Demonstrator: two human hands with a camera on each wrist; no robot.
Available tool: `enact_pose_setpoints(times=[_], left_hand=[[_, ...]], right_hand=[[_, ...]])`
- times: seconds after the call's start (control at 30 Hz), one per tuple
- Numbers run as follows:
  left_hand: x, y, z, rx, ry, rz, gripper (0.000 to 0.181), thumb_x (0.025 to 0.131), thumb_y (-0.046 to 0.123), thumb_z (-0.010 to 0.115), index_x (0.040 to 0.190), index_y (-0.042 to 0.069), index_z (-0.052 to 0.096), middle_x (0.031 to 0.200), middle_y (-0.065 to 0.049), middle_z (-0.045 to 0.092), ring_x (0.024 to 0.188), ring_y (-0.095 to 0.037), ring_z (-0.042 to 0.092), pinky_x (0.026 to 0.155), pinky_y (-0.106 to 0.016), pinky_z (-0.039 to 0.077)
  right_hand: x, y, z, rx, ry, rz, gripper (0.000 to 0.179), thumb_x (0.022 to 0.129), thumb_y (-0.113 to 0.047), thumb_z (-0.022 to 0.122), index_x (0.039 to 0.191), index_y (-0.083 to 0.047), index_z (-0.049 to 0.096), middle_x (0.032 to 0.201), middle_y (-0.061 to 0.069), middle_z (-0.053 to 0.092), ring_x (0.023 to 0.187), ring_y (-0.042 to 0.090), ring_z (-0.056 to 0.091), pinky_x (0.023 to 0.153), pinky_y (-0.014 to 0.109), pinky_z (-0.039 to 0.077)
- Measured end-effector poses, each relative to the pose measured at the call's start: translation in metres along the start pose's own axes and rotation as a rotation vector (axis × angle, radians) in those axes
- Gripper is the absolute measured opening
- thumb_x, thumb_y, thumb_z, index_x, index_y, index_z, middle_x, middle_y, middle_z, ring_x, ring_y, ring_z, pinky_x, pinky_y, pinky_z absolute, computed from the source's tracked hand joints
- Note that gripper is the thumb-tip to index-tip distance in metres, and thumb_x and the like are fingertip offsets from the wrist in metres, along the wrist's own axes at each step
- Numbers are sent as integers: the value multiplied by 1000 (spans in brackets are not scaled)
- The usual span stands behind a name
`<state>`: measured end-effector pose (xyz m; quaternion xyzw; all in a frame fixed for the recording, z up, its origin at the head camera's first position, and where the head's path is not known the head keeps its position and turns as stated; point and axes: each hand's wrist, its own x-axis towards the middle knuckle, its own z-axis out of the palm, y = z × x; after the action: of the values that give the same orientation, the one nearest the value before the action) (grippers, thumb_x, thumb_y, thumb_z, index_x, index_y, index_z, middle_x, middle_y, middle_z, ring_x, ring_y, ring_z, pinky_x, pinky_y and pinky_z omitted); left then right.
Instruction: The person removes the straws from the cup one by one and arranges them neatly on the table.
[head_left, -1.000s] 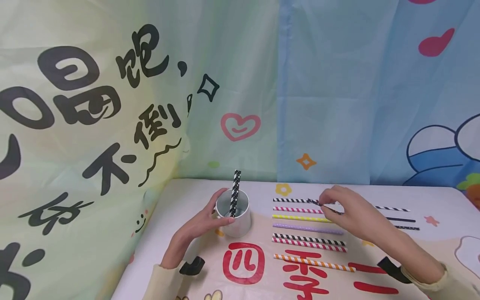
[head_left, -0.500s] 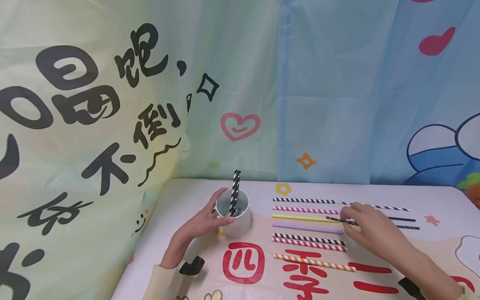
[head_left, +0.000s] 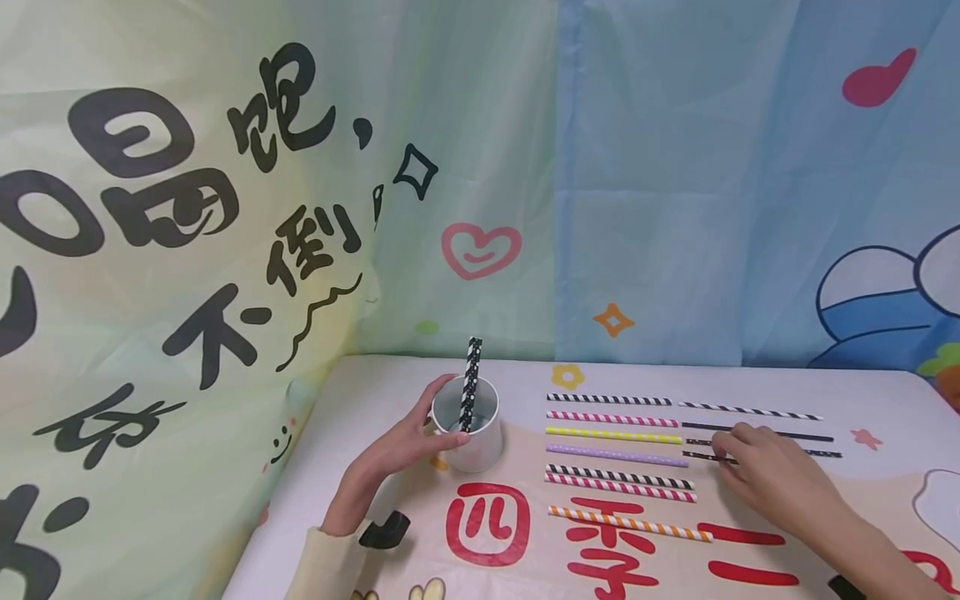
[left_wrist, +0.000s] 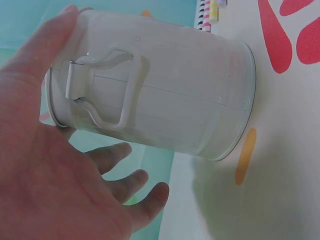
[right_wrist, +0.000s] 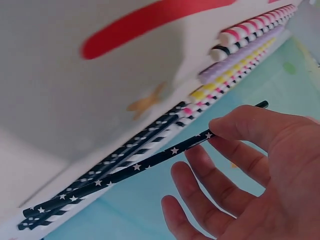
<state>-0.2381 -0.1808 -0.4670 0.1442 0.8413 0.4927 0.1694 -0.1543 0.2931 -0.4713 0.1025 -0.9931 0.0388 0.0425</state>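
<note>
My left hand grips the rim of a white mug, thumb on the near side. In the left wrist view the mug's handle faces the camera and three fingers hang off its wall. Black-and-white paper straws lean upright inside the mug. At the right, my right hand pinches a black paper straw with white stars between thumb and forefinger, low over a group of dark straws. The other fingers stay loose. In the head view the hand hides the middle of that straw.
Left of the right hand lie several straws in rows: black striped, pink striped, yellow, purple and, nearest, orange striped. A printed cloth covers the table; a fabric backdrop rises behind it.
My right hand has carried the star straw to the right and nearer, from above the black striped straw to the dark straws at right. The left hand and mug have not moved.
</note>
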Motion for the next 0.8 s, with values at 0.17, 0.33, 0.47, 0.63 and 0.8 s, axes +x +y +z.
enact_pose_setpoints(times=[0.17,0.33,0.47,0.63,0.8], left_hand=[[0,0,0,-3,-3,-3,93,82,51,78,154,47,20,162,-4,25,151,-43,21,111,-73,29],[0,0,0,-5,-3,9,91,83,50,78,153,49,20,162,-3,26,151,-42,22,111,-73,29],[0,0,0,-10,0,17,90,83,47,78,152,50,21,160,0,29,150,-41,26,113,-71,29],[0,0,0,-12,-3,19,90,84,47,78,154,47,21,161,0,28,150,-42,26,112,-72,29],[0,0,0,-1,3,11,89,84,48,78,152,51,21,163,-1,25,151,-44,23,112,-73,28]], right_hand=[[-2,12,7,-7,-13,1,28,77,-20,85,101,-14,72,92,6,65,88,30,61,86,60,51],[-1,22,13,-32,-26,6,31,75,-20,87,100,-12,72,88,4,63,85,27,60,83,58,52],[0,27,16,-40,-36,6,30,74,-19,87,99,-11,72,87,4,62,83,27,59,82,58,52],[-1,29,19,-39,-39,1,28,73,-17,88,96,-13,74,88,6,63,84,29,60,82,58,52],[-1,30,22,-39,-42,6,23,73,-15,88,90,-16,73,88,6,63,86,31,59,82,59,51]])
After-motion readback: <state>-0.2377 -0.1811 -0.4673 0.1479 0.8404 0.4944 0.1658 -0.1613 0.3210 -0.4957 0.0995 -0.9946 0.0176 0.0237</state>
